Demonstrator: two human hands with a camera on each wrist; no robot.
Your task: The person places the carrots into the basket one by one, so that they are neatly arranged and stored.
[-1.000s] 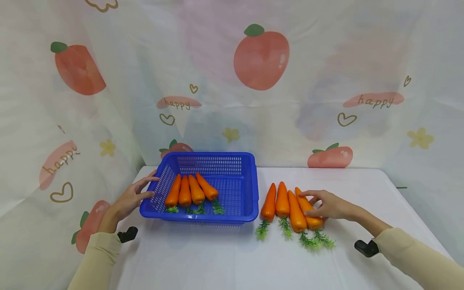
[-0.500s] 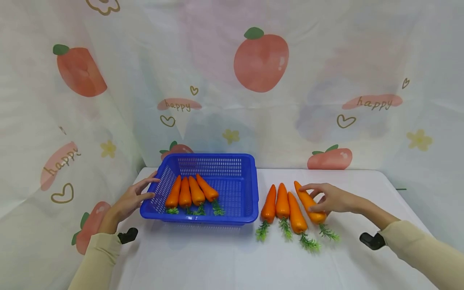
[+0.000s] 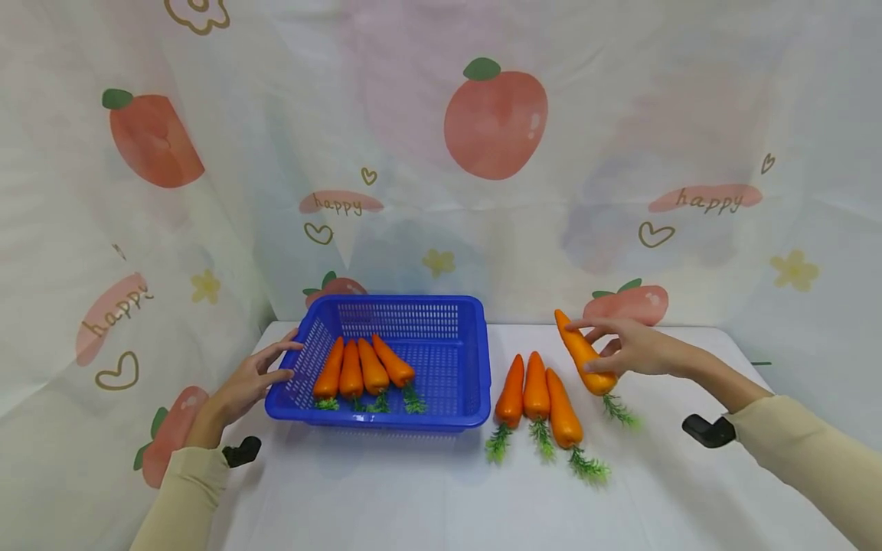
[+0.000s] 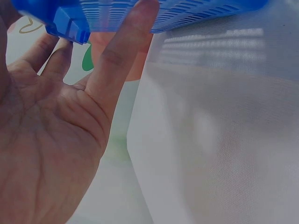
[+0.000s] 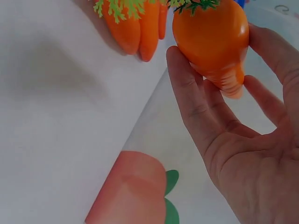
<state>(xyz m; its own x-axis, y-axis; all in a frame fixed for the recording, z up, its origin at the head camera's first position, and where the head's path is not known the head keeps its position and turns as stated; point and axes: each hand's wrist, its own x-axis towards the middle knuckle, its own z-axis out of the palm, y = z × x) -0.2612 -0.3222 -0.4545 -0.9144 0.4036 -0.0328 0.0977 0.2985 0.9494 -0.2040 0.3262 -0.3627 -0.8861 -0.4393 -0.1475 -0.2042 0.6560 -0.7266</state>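
My right hand [image 3: 641,348] pinches an orange carrot [image 3: 577,348] with a green leafy top, raised above the white table. In the right wrist view, thumb and fingers press on opposite sides of the carrot [image 5: 210,35], its thick leafy end nearest the camera. Three more carrots [image 3: 536,390] lie side by side on the table, right of a blue plastic basket [image 3: 400,418]. At the basket's left rim, my left hand [image 3: 244,383] rests its fingertips, fingers fairly straight. From the left wrist, those fingers [image 4: 110,65] reach up against the slotted basket. Several carrots [image 3: 361,367] lie inside its left half.
White cloth covers the table [image 3: 441,490]. A printed curtain [image 3: 427,138] with fruit and hearts rises behind it and along the left. Black camera mounts [image 3: 710,431] stick out from both wrists.
My right hand has lifted the rightmost carrot from the row on the table and carried it up and back. The left hand stays at the basket's rim.
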